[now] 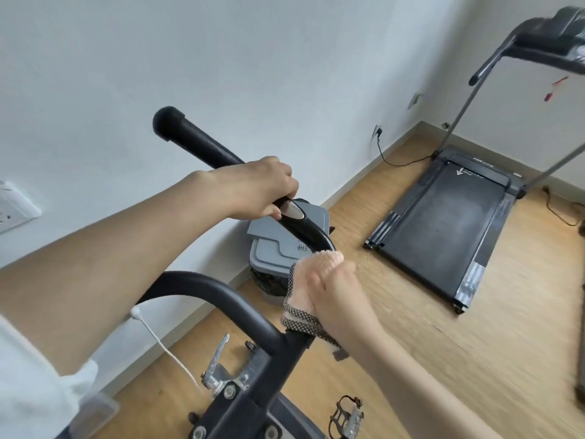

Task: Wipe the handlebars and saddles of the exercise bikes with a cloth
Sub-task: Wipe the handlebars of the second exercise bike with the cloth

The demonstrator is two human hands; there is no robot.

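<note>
The exercise bike's black handlebar (196, 142) rises from the lower middle toward the upper left, ending in a rounded cap. My left hand (259, 185) grips this bar just above its shiny metal sensor plate (294, 212). My right hand (335, 286) holds a pink cloth (319, 264) with a dark woven edge, wrapped round the lower curve of the same bar near the stem. A second black bar (221, 291) curves off to the left below my left forearm. The saddle is out of view.
A grey lidded bin (272, 251) stands on the wooden floor behind the handlebar, against the white wall. A folding treadmill (443, 217) lies at the right with its console at the top right. A bike pedal (346, 416) and a white cable (164, 346) are below.
</note>
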